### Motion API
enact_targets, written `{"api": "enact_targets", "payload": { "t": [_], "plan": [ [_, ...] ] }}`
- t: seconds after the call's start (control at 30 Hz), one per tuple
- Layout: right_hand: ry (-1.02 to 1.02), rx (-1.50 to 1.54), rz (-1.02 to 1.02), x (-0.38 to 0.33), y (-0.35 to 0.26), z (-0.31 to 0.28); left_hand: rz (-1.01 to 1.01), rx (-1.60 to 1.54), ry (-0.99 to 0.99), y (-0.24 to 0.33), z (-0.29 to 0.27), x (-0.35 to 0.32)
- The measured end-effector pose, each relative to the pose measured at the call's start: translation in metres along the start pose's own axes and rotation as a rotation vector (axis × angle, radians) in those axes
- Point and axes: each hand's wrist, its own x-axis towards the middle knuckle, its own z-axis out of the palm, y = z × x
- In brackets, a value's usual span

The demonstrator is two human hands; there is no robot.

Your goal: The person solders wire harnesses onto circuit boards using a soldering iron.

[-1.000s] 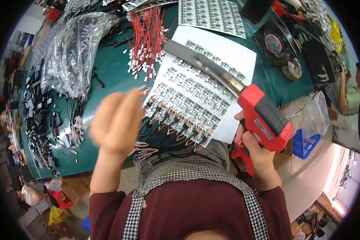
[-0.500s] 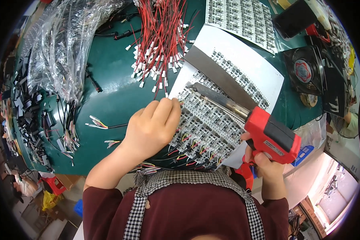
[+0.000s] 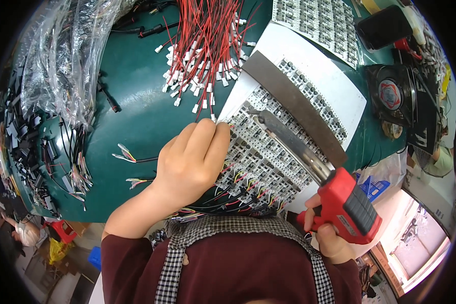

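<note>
My right hand (image 3: pixel 333 244) is wrapped around the grip of a red and black soldering gun (image 3: pixel 345 205). Its long metal barrel slants up to the left, the dark tip over the far left part of a panel of small white circuit boards (image 3: pixel 266 162). At that panel's left edge, my left hand (image 3: pixel 190 159) is closed, fingertips pinched on a thin cable whose coloured wire ends barely show beside them. A black cable (image 3: pixel 146 160) with bare wire ends emerges left of this hand. Several cables with coloured wires (image 3: pixel 261 195) lie along the panel's near side. Across its far part rests a flat dark bar (image 3: pixel 299 99).
Red wires with white connectors (image 3: pixel 205 55) are heaped at the back. Clear plastic bags (image 3: pixel 61 66) and black pieces (image 3: pixel 23 139) lie left. Another board panel (image 3: pixel 316 28), a phone (image 3: pixel 385 28) and a fan (image 3: pixel 390 93) sit at the back right.
The soldering gun in my right hand has come nearer to me and tilts more steeply. My left hand stays at the panel's left edge. The whole view has shifted slightly.
</note>
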Motion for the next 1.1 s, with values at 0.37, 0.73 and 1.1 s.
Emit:
{"api": "enact_targets", "payload": {
  "t": [0.37, 0.73, 1.1],
  "plan": [
    [-0.013, 0.039, -0.07, 0.004, 0.019, 0.006, 0.001, -0.094, -0.007, -0.001, -0.001, 0.002],
    [-0.045, -0.242, -0.106, -0.004, 0.038, -0.002, 0.066, 0.063, -0.009, 0.005, 0.001, 0.0],
    [-0.045, -0.198, -0.131, -0.002, 0.042, -0.001, 0.022, 0.067, -0.036, 0.007, 0.001, 0.001]
  ]
}}
